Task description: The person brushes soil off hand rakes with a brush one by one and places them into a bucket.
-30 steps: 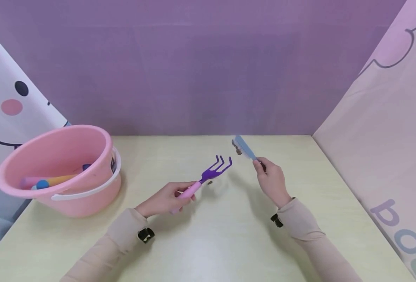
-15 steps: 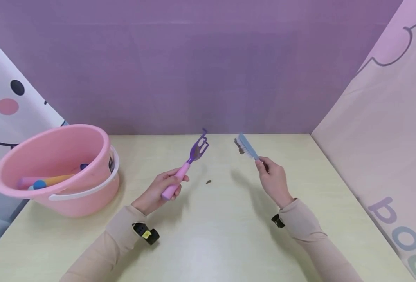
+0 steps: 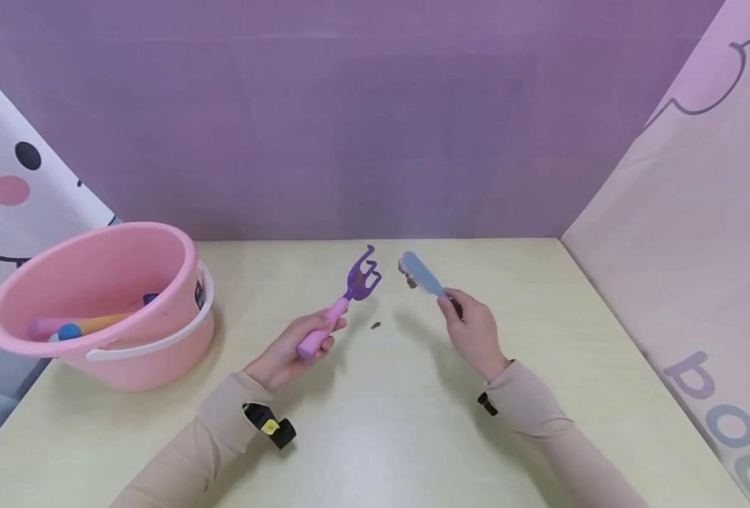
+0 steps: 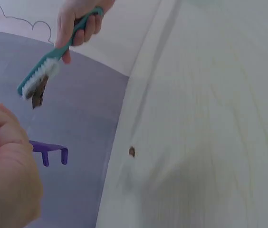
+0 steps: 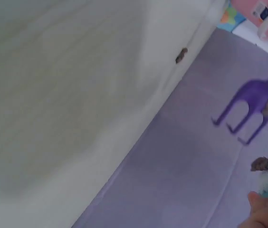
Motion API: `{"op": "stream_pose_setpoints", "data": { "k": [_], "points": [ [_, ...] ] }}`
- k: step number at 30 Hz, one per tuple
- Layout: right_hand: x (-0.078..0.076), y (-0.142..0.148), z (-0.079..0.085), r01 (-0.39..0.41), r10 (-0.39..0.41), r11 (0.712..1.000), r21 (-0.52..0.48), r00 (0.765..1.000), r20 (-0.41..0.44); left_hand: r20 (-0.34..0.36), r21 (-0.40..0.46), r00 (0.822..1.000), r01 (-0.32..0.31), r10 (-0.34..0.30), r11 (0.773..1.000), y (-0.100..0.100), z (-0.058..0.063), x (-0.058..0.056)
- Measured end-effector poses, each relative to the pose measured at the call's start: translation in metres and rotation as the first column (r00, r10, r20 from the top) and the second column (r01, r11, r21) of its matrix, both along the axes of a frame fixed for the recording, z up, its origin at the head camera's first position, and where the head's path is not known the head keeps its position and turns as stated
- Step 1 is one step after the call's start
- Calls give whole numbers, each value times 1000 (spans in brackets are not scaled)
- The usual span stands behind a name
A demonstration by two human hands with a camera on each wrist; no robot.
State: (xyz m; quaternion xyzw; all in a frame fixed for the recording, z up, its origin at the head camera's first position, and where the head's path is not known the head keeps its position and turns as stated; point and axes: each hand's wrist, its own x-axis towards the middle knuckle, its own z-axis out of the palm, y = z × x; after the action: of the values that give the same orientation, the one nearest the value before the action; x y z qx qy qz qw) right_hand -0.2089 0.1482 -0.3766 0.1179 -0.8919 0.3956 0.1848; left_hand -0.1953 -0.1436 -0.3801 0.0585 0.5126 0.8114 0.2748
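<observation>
My left hand [image 3: 292, 347] grips the pink handle of a small hand rake [image 3: 353, 289], its purple tines pointing up and away over the table. A brownish patch shows on the rake's head. Fingers of my right hand [image 3: 474, 330] hold a blue brush [image 3: 422, 272] by its handle, with the white bristles turned towards the rake. Brown clumps [image 5: 263, 163] cling to those bristles. A gap separates brush and rake. Below and between them, a small brown piece [image 3: 376, 325] lies on the table.
At the left stands a pink bucket [image 3: 152, 367] with a white handle, holding several items, among them a yellow-orange one with a blue end [image 3: 70, 331]. A purple backdrop [image 3: 375, 127] rises behind the table [image 3: 375, 437], and a printed sheet [image 3: 698, 247] borders the right.
My left hand has turned the rake so its tines swing from pointing right to pointing up and away. The brush has shifted left towards the rake in the last half second.
</observation>
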Motion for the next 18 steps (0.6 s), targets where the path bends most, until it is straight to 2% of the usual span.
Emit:
{"op": "stream_pose_setpoints", "data": {
  "k": [2, 4, 7, 9, 13, 15, 18],
  "points": [
    [1, -9, -3, -24, 27, 999, 34, 994, -102, 14, 20, 1000, 12, -12, 1000, 5, 3, 2],
    [1, -19, -5, -49, 63, 996, 70, 975, -215, 31, 56, 999, 29, -30, 998, 10, 6, 3],
    [0, -30, -9, -79, 117, 990, 118, 926, -360, 83, 154, 995, 43, -56, 987, 17, 12, 7],
    [-1, -34, -11, -76, 133, 986, 147, 893, -431, 120, 231, 990, 42, -71, 972, 22, 16, 9],
    [-4, -36, -15, -33, 126, 983, 181, 839, -530, 162, 324, 982, 36, -93, 946, 28, 22, 12],
    [-5, -37, -17, -8, 110, 983, 182, 822, -559, 158, 323, 983, 40, -95, 946, 32, 25, 13],
    [-6, -38, -18, 17, 88, 984, 176, 815, -573, 147, 291, 986, 34, -80, 956, 37, 27, 13]
  ]
}}
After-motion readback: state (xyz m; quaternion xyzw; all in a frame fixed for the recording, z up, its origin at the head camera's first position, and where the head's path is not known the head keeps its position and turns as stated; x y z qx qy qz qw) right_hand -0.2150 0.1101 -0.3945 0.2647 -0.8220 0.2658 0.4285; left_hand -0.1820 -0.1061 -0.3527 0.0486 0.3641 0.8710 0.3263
